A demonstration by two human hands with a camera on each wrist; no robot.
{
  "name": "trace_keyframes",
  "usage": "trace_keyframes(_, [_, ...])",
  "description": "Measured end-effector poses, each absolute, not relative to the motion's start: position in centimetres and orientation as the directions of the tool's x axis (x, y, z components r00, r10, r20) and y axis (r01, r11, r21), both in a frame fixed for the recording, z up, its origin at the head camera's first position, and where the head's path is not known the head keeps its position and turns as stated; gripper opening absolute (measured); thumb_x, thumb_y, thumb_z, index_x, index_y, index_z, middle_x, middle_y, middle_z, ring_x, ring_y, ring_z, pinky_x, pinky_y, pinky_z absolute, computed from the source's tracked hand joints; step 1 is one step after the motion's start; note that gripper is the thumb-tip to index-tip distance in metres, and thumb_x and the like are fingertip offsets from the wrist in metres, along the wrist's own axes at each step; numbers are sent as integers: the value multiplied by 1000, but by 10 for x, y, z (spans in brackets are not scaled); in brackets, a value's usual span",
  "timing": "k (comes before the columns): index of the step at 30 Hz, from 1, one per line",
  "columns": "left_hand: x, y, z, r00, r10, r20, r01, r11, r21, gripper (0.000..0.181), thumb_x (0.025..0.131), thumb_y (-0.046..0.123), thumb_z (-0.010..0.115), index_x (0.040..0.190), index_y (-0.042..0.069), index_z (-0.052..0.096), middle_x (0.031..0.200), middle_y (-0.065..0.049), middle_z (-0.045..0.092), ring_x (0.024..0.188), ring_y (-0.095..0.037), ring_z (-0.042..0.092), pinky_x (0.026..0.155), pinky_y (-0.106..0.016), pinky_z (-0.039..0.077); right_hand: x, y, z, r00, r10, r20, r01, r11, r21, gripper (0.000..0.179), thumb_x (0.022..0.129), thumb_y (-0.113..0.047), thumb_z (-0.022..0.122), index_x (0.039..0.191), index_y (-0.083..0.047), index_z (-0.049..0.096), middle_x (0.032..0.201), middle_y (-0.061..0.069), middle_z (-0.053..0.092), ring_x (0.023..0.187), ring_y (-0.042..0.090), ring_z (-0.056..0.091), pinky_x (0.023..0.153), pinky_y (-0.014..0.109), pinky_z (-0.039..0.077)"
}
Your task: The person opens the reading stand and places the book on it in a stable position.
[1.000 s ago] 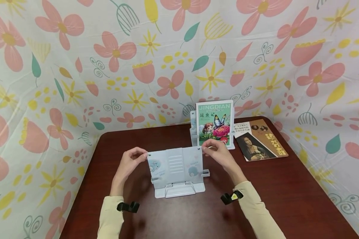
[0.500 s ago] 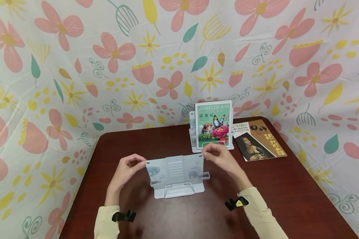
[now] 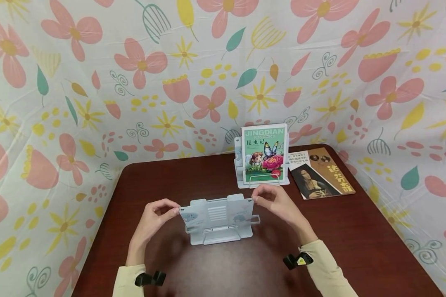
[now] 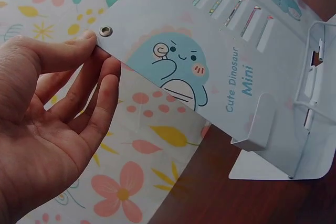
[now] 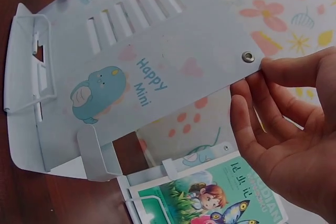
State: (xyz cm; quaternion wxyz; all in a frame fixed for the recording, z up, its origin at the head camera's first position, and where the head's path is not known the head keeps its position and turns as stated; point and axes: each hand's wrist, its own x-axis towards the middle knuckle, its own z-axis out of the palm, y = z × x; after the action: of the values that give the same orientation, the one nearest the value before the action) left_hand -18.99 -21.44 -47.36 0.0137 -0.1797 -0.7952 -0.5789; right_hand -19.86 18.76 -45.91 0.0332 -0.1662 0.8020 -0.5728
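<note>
Head view: pale blue book stand (image 3: 220, 225) is standing on the dark table (image 3: 152, 177), nearer the person than a second stand (image 3: 239, 152) bearing a green book (image 3: 264, 154). Left hand (image 3: 150, 220) is pinching one upper corner of the tilted panel, right hand (image 3: 282, 208) the other; in both wrist views thumb and fingertips are holding the thin edge close to a rivet (image 4: 106, 31). Panel is looking like painted sheet metal: probably light, stiff, hardly fragile, though paint could be chipping if knocked. Smooth finish is likely running slippery, so a firm pinch is seeming wise. Upper corners are offering the best hold, giving even leverage over the apparent hinge at the base and keeping skin clear of the side clip (image 4: 257, 124). Rear support is mostly hiding; cannot tell whether it is locking.
</note>
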Motion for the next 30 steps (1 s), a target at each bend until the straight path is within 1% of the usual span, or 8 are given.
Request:
trace_keyframes(3, [-186,-215,-476,-930,271,247,316,250,915,8,92,5,72,100,5,76,93,-10,74,81,-17,66,69,-26,56,-196,189,-460,-937,-319,141,-234,278,-932,13,96,-13,69,103,-2,70,96,12,68,88,23,62,81,25,56])
trace_keyframes(7, [-180,-214,-478,-928,263,263,323,221,920,10,92,0,71,101,2,75,93,-14,72,80,-13,65,70,-25,57,-193,190,-462,-930,-337,143,-239,261,-935,11,96,-13,69,104,-5,70,97,11,69,88,22,63,82,25,56])
trace_keyframes(10, [-177,-213,-479,-935,246,254,306,204,930,12,91,-1,71,102,0,74,94,-15,71,81,-11,65,72,-26,59,-191,191,-462,-927,-344,151,-245,248,-937,11,96,-13,69,105,-6,70,98,12,69,89,21,63,83,25,57])
trace_keyframes(15, [-175,-210,-483,-954,204,219,258,193,947,14,90,2,74,104,-2,74,94,-9,72,81,-12,66,74,-26,60,-190,192,-464,-922,-348,172,-260,224,-940,9,97,-13,68,104,-8,70,98,12,69,88,20,63,83,26,56])
trace_keyframes(19, [-176,-208,-483,-964,182,197,230,188,955,15,91,4,74,104,-3,74,93,-5,73,81,-11,70,74,-24,60,-191,195,-467,-913,-361,191,-271,186,-944,8,96,-11,68,103,-7,71,96,14,69,86,20,63,80,27,57])
trace_keyframes(22, [-178,-206,-482,-969,167,184,215,190,958,15,91,4,74,104,-3,73,92,-2,73,81,-12,71,76,-24,60,-191,197,-469,-906,-376,193,-268,159,-950,10,95,-9,68,103,-4,72,96,16,70,85,20,63,78,30,58])
trace_keyframes(27, [-180,-203,-481,-977,123,174,196,191,962,16,92,7,74,104,-3,74,92,3,73,82,-14,73,78,-26,61,-189,199,-472,-895,-411,171,-244,131,-961,12,96,-10,67,103,-2,72,99,17,71,88,24,64,81,33,59])
trace_keyframes(30, [-180,-201,-482,-982,88,170,182,164,969,19,92,7,74,105,-6,73,91,3,74,82,-13,74,80,-26,61,-187,200,-475,-891,-425,162,-234,121,-965,12,95,-10,68,103,-2,72,99,17,72,89,26,65,82,36,60])
